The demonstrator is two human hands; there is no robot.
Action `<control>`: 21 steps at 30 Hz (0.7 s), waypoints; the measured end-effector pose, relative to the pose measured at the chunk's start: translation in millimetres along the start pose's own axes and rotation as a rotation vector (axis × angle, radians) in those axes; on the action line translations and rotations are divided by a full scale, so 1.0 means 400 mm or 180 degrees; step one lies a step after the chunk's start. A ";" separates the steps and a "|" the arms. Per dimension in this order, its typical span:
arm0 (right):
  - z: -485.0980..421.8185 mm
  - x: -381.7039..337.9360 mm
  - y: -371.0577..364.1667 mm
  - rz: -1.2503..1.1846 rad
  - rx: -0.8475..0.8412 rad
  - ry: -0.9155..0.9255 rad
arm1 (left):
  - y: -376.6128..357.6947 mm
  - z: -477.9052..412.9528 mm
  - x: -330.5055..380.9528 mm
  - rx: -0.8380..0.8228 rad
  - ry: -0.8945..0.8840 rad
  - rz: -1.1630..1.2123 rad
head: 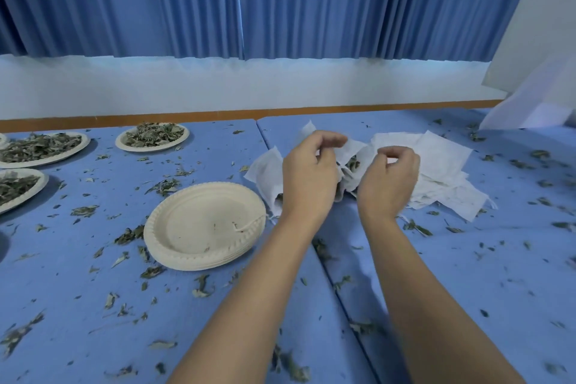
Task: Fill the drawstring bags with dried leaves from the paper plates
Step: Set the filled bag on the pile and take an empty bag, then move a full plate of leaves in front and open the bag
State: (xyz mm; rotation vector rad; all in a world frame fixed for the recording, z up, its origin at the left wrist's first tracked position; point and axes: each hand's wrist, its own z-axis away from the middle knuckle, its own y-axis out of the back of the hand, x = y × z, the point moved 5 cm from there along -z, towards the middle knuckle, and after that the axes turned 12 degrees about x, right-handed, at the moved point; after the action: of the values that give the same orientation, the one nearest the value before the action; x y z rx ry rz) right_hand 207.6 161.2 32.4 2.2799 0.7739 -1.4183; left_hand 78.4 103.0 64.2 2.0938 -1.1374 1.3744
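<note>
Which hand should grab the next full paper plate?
Likely left hand: the round white paper plates of dried leaves lie on its side; the right hand is farther, over the white fabric bag pile.

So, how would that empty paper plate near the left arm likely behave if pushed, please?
The empty paper plate looks thin, so probably light and easily slid. Its ribbed rim suggests some stiffness. Layered edges hint at a stack that could separate.
</note>
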 end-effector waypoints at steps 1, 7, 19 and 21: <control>-0.043 0.031 -0.007 0.0573 -0.0253 0.0123 | -0.012 0.006 -0.002 -0.0011 -0.0003 0.0044; -0.132 0.154 -0.055 0.2797 -0.1806 0.0517 | -0.070 0.019 -0.018 0.0008 0.0092 0.0199; -0.157 0.185 -0.044 0.2178 -0.1025 0.0570 | -0.079 0.013 -0.065 0.0126 0.0421 0.0381; -0.145 0.142 -0.026 0.1358 -0.0387 0.0791 | -0.070 0.011 -0.064 0.0152 0.0461 0.0399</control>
State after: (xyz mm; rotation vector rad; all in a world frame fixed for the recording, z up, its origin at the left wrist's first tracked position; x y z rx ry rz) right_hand 262.2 216.3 7.0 2.3678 0.3894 -0.8874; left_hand 98.3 127.3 42.4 1.9471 -1.2038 1.5975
